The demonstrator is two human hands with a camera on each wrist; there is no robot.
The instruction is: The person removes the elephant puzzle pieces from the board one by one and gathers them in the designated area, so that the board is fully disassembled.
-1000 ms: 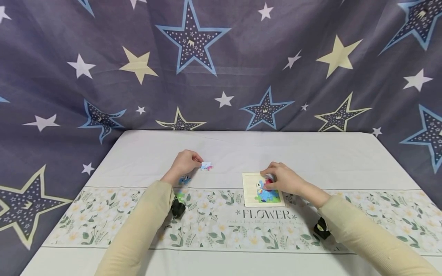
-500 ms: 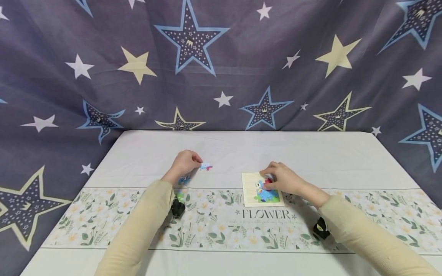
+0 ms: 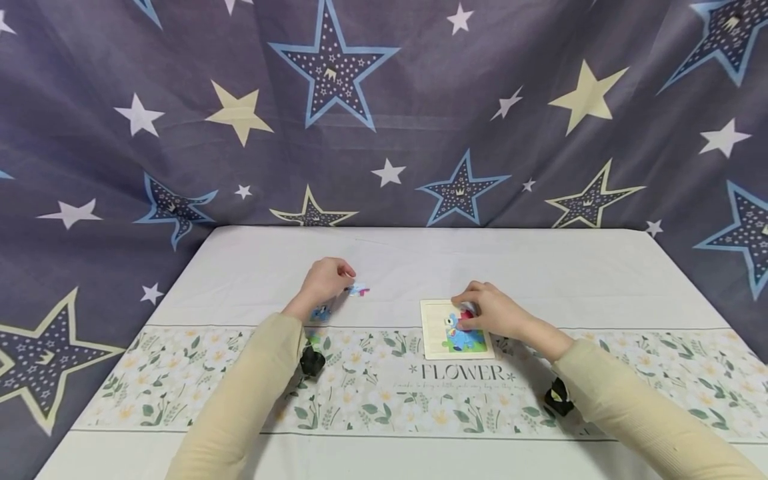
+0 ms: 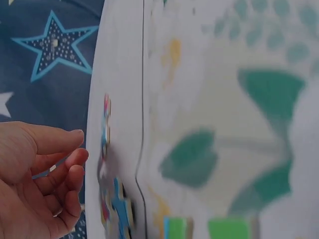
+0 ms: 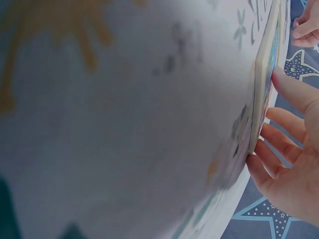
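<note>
"FLOWER" (image 3: 463,371) stands in dark capitals on the tablecloth (image 3: 390,413), above a line of small script (image 3: 459,386) (too faint to read).

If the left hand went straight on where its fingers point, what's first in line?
Most likely the thin blue, white and pink jigsaw piece, just past the fingers of the left hand; the depth between them is hard to judge.

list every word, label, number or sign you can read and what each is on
"FLOWER" on the tablecloth.
Flower-like mark at each end of that word.
Script line beneath it: too small to read.
Puzzle tray and loose puzzle pieces: no readable text.
</note>
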